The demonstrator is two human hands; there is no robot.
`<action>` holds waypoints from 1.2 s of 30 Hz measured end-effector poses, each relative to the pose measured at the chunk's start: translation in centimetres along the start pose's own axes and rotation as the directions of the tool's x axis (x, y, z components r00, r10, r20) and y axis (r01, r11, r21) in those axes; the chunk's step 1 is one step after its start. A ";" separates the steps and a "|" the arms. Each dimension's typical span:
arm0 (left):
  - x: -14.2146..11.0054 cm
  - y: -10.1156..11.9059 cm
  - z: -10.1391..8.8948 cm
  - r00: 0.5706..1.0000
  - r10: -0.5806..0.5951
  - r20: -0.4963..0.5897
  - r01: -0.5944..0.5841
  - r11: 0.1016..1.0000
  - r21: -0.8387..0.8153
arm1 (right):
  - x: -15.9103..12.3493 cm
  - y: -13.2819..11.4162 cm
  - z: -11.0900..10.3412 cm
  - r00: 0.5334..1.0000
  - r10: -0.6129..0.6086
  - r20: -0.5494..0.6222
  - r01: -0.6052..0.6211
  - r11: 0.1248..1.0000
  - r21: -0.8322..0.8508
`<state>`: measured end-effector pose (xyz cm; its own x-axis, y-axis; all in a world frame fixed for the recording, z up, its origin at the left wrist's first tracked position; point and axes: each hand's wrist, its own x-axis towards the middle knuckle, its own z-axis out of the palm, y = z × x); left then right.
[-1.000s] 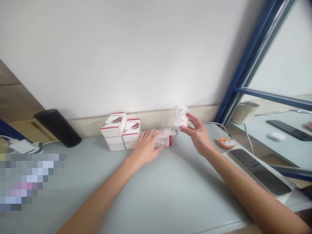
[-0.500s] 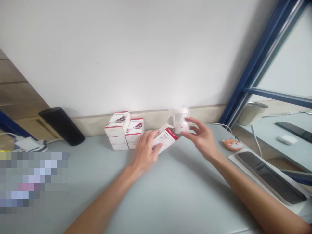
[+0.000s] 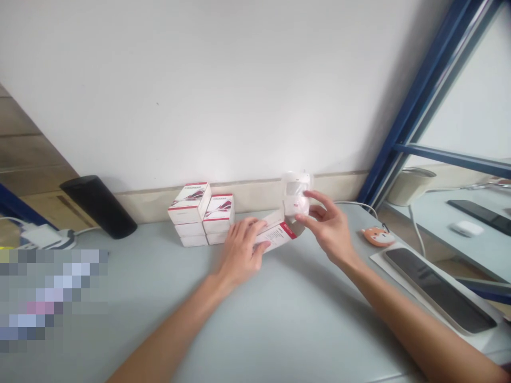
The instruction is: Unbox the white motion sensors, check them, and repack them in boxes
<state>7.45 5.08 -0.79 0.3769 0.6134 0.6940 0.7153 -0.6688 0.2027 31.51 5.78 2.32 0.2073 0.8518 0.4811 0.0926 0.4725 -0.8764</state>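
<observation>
Now the left hand (image 3: 240, 249) curls fingers and thumb around a white-and-red box (image 3: 275, 237); a second ago that box lay straighter along the wall, and it has since turned aslant, red-banded end toward the right. Over there the right hand (image 3: 331, 229), half closed, pinches a plastic-wrapped white device (image 3: 296, 199) at that end; whether they touch, I can't tell. The stacked boxes (image 3: 189, 205) haven't moved.

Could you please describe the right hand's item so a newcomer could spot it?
Above the grey table, the left hand holds a slanted box. At its right end, the right hand holds the white device, rounded and wrapped in see-through film, unlike the square-edged stacked boxes.
</observation>
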 end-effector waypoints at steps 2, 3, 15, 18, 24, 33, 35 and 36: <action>-0.1 0.3 0.1 0.999 -0.041 0.007 0.042 0.996 -0.075 | -0.3 0.0 0.1 0.998 -0.058 0.026 0.058 0.998 0.001; -0.2 0.5 0.2 0.996 -0.084 0.008 0.084 0.989 -0.120 | -0.4 0.0 0.1 0.995 -0.091 0.038 0.092 0.996 -0.019; -1.0 0.8 1.1 0.925 -0.377 0.044 0.359 0.831 -0.424 | -0.7 -1.0 0.0 0.953 -0.274 0.131 0.297 0.930 -0.216; -1.0 1.2 1.0 0.928 -0.365 0.075 0.357 0.815 -0.455 | -0.9 -1.0 0.1 0.948 -0.311 0.064 0.317 0.922 -0.220; -0.6 2.0 0.4 0.943 -0.288 0.168 0.333 0.803 -0.495 | -1.9 -1.1 0.8 0.945 -0.325 -0.034 0.311 0.927 -0.211; -0.5 2.8 0.4 0.915 -0.291 0.279 0.401 0.726 -0.559 | -3.9 -1.7 2.1 0.883 -0.452 -0.125 0.396 0.862 -0.317; -0.4 3.1 0.4 0.910 -0.273 0.311 0.410 0.698 -0.587 | -4.2 -2.0 2.3 0.878 -0.468 -0.105 0.400 0.835 -0.377; -0.4 3.2 0.4 0.908 -0.261 0.327 0.414 0.676 -0.610 | -4.3 -2.1 2.4 0.873 -0.479 -0.092 0.405 0.817 -0.409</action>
<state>9.81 2.86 -0.69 0.3483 0.8689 0.3518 0.2800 -0.4546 0.8456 28.07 1.72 2.14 0.2266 0.4961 0.8382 0.5585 0.6388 -0.5291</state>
